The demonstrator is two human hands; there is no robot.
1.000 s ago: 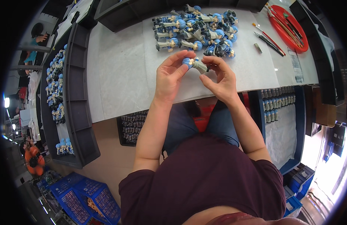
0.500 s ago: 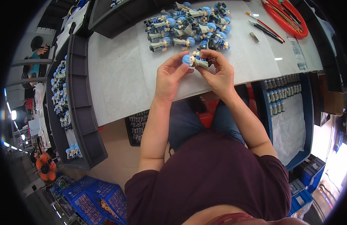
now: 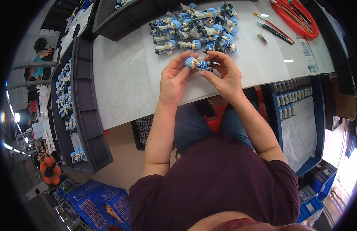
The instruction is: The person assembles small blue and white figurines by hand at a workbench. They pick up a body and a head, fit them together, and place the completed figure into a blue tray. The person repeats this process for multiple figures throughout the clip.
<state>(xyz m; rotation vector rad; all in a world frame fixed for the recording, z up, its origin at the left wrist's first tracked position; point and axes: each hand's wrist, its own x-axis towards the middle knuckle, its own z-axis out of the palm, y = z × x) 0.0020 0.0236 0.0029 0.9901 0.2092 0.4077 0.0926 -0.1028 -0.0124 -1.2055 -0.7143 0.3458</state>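
A small figurine (image 3: pixel 202 65) with light blue hair and a blue-and-white outfit lies sideways between my hands, just above the table's near edge. My left hand (image 3: pixel 173 82) pinches its head between thumb and fingers. On the other side, my right hand (image 3: pixel 228 79) is curled round the feet end, its thumb by the lower body. Beyond my fingers lies a heap of similar figurines (image 3: pixel 194 27), some in blue and some in pale grey coats, tumbled over one another.
Brushes (image 3: pixel 275 32), a small grey block (image 3: pixel 262 38) and a red tray (image 3: pixel 296 19) of tools lie at the far right. A dark crate (image 3: pixel 84 104) with figurines stands at left. At right, a blue crate (image 3: pixel 298 134) holds rows of figurines on white sheeting.
The figurine has turned about its length, from its pale grey coat to its blue-and-white front. It has shifted slightly left, and both hands remain on it.
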